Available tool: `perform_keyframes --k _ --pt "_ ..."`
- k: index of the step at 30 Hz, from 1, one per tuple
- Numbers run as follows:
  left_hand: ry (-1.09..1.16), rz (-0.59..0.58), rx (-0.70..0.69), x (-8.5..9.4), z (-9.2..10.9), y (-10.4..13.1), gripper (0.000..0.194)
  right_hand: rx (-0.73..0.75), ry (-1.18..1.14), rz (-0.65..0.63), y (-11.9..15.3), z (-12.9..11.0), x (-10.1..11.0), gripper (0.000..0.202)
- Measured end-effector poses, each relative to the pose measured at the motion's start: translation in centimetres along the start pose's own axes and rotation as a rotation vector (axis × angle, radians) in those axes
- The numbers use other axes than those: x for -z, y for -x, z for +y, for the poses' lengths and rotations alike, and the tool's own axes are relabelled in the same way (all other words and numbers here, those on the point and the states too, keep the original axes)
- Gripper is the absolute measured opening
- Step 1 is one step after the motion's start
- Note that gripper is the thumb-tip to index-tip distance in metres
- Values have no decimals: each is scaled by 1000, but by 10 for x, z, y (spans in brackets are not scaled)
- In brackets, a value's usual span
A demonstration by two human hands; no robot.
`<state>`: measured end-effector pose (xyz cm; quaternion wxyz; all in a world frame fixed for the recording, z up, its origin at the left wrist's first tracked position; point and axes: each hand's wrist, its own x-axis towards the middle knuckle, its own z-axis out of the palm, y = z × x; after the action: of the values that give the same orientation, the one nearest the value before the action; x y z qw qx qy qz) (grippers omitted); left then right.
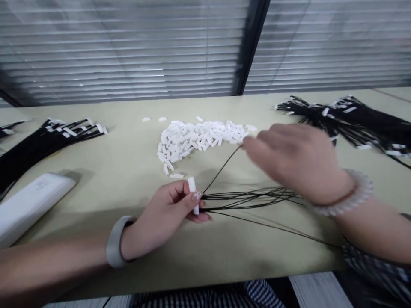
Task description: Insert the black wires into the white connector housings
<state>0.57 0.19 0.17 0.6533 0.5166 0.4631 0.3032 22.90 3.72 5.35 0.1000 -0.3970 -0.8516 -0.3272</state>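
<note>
My left hand point(170, 209) pinches a slim white plastic connector point(192, 184) between thumb and fingers. A bundle of thin black wires point(244, 196) runs out to the right from that grip. One black wire point(221, 170) slants up from the bundle to my right hand point(289, 158), whose closed, slightly blurred fingertips hold its upper stretch. The right fingers are partly hidden behind the back of the hand. Beyond both hands lies a loose heap of small white plastic pieces point(195, 139) on the table.
On the left of the table point(128, 171), a thick bundle of black wires with white ends point(41, 143) lies behind a white box-like device point(35, 205). More black wire bundles point(362, 122) spread over the back right. Window blinds point(128, 51) rise behind the table's far edge.
</note>
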Motion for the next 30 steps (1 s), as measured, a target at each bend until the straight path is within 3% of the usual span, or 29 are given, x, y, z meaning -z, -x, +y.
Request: perform_keyframes --k 2,5,7,8,10,11,12,14,15,16,21,30 --pt "76 -35 26 2 -3 -1 18 -255 -172 93 1 18 -5 17" --pt "88 -59 39 3 -4 -1 20 -631 -920 298 1 35 -7 18" --pt "67 -72 29 3 -4 0 20 -778 -1293 447 0 36 -2 23" --pt "63 -82 24 3 -3 0 20 -807 -1359 524 -1 32 2 27" --pt "77 -107 16 4 -4 1 19 -793 -1310 597 -2 16 12 39" --pt "94 -116 10 4 -5 1 18 -743 -1268 541 -2 7 15 51" --pt "109 -125 5 5 -6 1 18 -661 -1222 381 -2 -4 18 46" --pt "130 -138 -8 6 -8 1 16 -436 -1086 103 -2 -23 18 16" --pt "132 -144 -13 6 -9 0 15 -342 -1023 21 -1 -31 16 7" --pt "129 -148 -15 6 -9 0 15 -274 -970 -19 -1 -36 13 10" --pt "94 -160 -22 6 -7 0 13 -189 -849 -12 -2 -46 2 14" --pt "61 -186 -56 6 -5 0 14 -109 -810 37 -1 -49 1 16"
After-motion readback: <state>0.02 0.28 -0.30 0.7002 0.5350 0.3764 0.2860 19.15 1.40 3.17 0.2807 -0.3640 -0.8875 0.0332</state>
